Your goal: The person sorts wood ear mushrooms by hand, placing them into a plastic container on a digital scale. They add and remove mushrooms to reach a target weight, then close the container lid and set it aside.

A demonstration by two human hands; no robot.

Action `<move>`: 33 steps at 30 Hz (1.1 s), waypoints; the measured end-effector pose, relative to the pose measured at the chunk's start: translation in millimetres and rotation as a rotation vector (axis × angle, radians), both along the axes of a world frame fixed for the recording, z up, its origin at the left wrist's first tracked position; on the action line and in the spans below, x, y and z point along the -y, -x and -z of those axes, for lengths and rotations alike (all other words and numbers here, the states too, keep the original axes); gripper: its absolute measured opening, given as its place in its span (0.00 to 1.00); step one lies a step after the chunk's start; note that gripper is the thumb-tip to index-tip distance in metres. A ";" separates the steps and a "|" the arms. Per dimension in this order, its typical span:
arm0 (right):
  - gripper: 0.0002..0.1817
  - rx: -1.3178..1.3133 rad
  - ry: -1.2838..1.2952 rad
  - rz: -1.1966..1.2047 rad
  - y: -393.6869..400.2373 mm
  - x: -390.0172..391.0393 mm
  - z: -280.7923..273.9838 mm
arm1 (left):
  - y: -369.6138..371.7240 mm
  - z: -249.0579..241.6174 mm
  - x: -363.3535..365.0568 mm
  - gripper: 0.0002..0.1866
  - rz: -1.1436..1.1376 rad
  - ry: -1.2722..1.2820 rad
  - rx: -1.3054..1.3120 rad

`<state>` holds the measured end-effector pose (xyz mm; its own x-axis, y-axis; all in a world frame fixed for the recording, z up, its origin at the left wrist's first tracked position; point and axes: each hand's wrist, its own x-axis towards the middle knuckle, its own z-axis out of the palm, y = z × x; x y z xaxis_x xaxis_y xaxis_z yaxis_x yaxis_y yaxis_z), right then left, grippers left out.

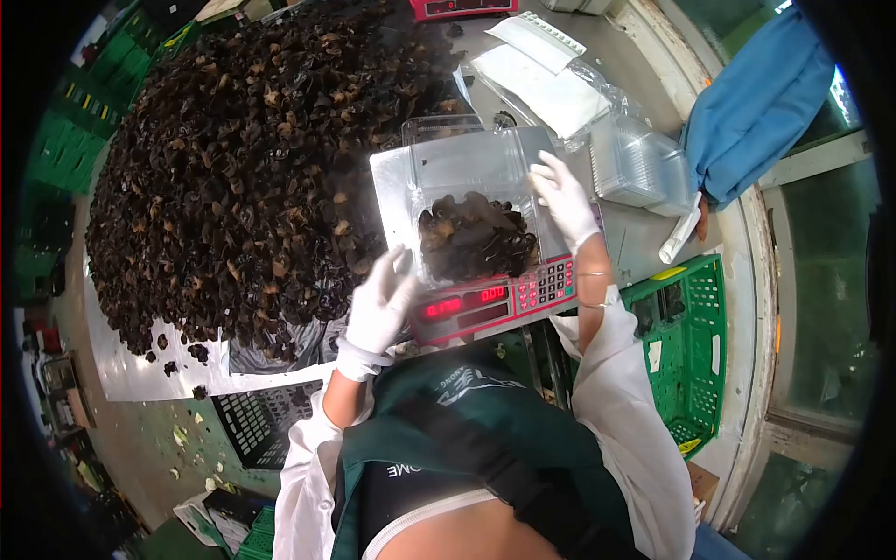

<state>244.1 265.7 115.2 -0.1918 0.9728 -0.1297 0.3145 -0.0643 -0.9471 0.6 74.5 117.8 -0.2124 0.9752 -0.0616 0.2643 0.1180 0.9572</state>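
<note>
Apart, hands (378, 303) (565, 201) beside container (465, 170) edges

From where I stand I count two hands, left hand (381, 308) and right hand (567, 201), two scales (467, 322), one big heap (252, 177), one blue cloth (761, 107), one black crate (257, 425) and one open box (476, 173). The nested boxes (635, 168) are several (too tightly packed to number), as are the green crates (707, 373).

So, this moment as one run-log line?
left white-gloved hand: open, beside clear plastic box | right white-gloved hand: open, near box | box: on red digital scale, holds dark frilly fungus
</note>
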 end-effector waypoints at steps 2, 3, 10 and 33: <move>0.26 -0.119 0.060 -0.043 8.2 -0.1 -8.7 | -9.1 1.1 2.1 0.24 0.039 0.204 0.341; 0.27 -0.280 -0.007 -0.063 8.6 6.4 -20.1 | -10.0 10.7 4.2 0.26 0.034 0.191 0.486; 0.24 0.275 -0.388 -0.190 -30.8 73.7 -35.8 | -13.9 -1.5 7.1 0.26 -0.017 0.192 0.729; 0.22 0.077 -0.072 -0.366 -25.7 117.9 -23.3 | -3.1 -4.6 4.6 0.07 -0.037 -0.381 -0.211</move>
